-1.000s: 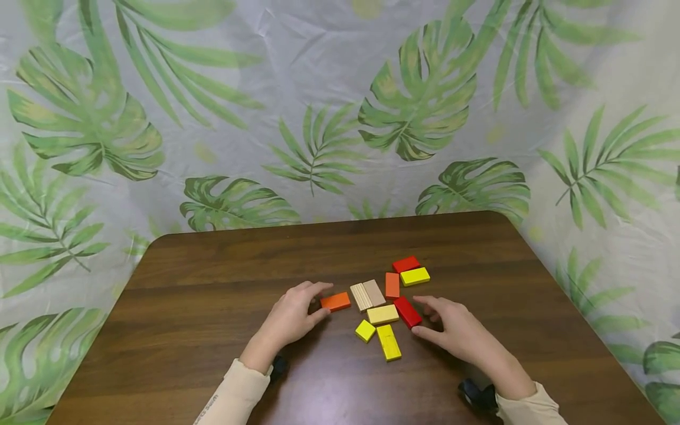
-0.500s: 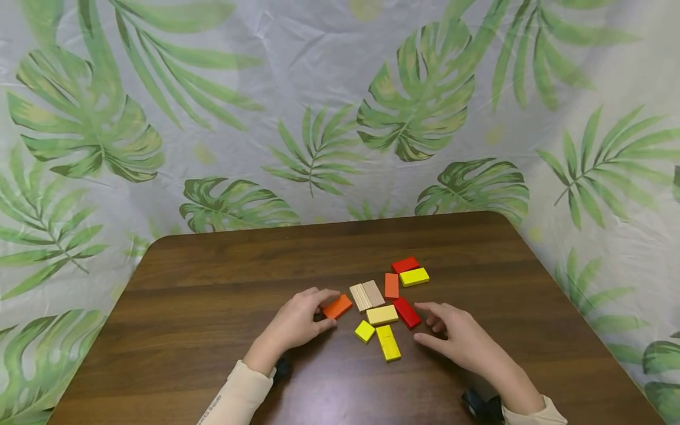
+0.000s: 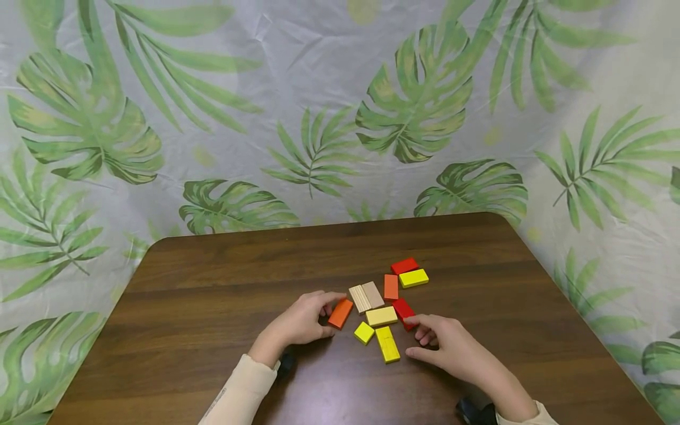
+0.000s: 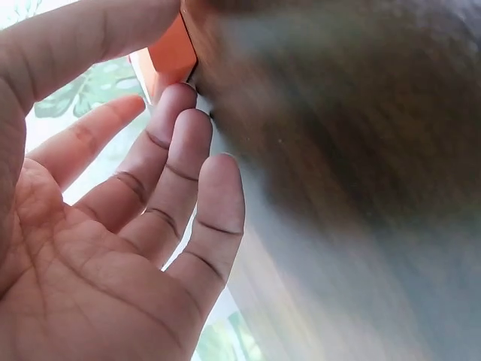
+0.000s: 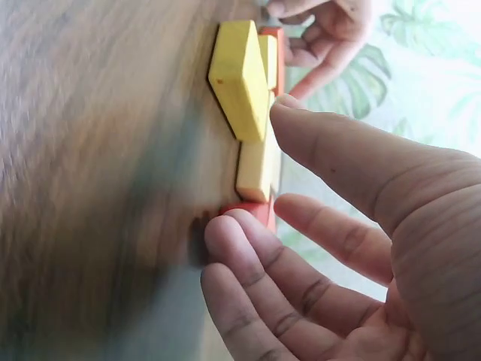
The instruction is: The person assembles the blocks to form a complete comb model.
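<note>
In the head view an orange block (image 3: 340, 313) lies between the thumb and index finger of my left hand (image 3: 300, 319). The index fingertip is right at its far end, and the thumb tip sits close to its near end. In the left wrist view the thumb partly hides this orange block (image 4: 173, 54), and the other fingers are loosely bent. My right hand (image 3: 451, 342) has its index fingertip at a red block (image 3: 404, 311). Its thumb rests apart, right of a long yellow block (image 3: 388, 345). The right wrist view shows that yellow block (image 5: 240, 79) beyond the thumb.
Left of the long yellow block lies a small yellow block (image 3: 364, 333). A pale yellow block (image 3: 381, 316) and two plain wooden pieces (image 3: 366, 296) lie in the middle. Another orange block (image 3: 391, 287), red block (image 3: 405, 265) and yellow block (image 3: 414, 278) lie farther back on the brown table (image 3: 212, 283).
The orange block at my left hand has turned from nearly crosswise to steeply slanted and shifted slightly right. My right hand has come nearer, its index finger now overlapping the red block's near end.
</note>
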A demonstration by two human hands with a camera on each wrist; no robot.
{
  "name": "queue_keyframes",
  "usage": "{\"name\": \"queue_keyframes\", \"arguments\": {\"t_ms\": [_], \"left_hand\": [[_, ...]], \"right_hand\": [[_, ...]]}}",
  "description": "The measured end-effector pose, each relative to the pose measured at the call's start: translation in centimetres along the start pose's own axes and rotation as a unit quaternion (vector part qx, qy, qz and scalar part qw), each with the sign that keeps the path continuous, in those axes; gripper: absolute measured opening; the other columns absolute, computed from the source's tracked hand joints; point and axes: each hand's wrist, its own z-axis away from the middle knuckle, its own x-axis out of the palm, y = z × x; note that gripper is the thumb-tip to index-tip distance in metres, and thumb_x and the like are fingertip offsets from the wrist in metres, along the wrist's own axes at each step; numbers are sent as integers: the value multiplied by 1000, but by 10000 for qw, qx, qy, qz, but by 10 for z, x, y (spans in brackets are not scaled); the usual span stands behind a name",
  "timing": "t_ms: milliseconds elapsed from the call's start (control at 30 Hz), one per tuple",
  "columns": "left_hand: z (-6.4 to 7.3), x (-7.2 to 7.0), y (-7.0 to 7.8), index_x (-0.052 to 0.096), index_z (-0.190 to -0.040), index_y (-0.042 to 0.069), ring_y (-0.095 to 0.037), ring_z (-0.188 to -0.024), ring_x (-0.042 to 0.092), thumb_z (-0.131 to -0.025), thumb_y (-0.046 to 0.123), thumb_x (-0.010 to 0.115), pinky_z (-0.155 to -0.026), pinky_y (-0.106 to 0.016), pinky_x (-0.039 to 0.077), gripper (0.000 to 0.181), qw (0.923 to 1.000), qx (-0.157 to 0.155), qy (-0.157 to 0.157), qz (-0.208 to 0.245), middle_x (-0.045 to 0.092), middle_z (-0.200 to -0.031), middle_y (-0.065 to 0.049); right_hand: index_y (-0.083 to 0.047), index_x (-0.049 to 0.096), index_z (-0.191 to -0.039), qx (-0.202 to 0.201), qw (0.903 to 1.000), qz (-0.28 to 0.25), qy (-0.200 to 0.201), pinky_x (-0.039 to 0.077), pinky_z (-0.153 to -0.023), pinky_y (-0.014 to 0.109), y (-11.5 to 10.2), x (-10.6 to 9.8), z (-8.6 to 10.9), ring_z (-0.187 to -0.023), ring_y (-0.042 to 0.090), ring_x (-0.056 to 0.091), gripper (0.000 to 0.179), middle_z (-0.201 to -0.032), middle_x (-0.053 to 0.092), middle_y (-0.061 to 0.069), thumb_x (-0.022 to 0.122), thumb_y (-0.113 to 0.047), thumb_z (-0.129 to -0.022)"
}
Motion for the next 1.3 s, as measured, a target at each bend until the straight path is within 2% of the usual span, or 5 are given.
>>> {"name": "queue_keyframes", "arguments": {"t_ms": [433,800,1133,1300], "left_hand": [[-9,0,-6,62,-150,7,-16,-87,56,-81,0,88,-78,-30,47,74,9991,-173,-89,386,63,-95,1],[-12,1,-10,62,-150,8,-15,-85,54,-83,1,88,-77,-29,45,72,9986,-173,-185,464,61,-95,1],[-11,0,-12,67,-140,9,-14,-87,55,-81,4,91,-80,-29,47,64,9977,-220,-125,637,62,-94,1],[-8,0,-13,70,-131,9,-15,-86,57,-78,4,94,-79,-28,48,59,9960,-308,-7,839,64,-94,1]], "right_hand": [[-6,70,-135,-220,9989,-246,-321,59,-78,22,-3,10,-5,-87,6,62,57,-98,66,-3,92,-27,-87],[-6,70,-134,-133,9989,-224,-387,59,-79,21,-5,14,-8,-86,5,61,58,-96,65,-4,94,-24,-84],[-7,70,-132,-13,9985,-454,-319,58,-77,21,-3,18,-11,-84,7,62,56,-95,64,-2,94,-21,-84],[-6,70,-132,-100,9978,-580,-303,57,-75,21,-3,20,-10,-82,8,61,57,-94,64,-1,94,-20,-83]]}}
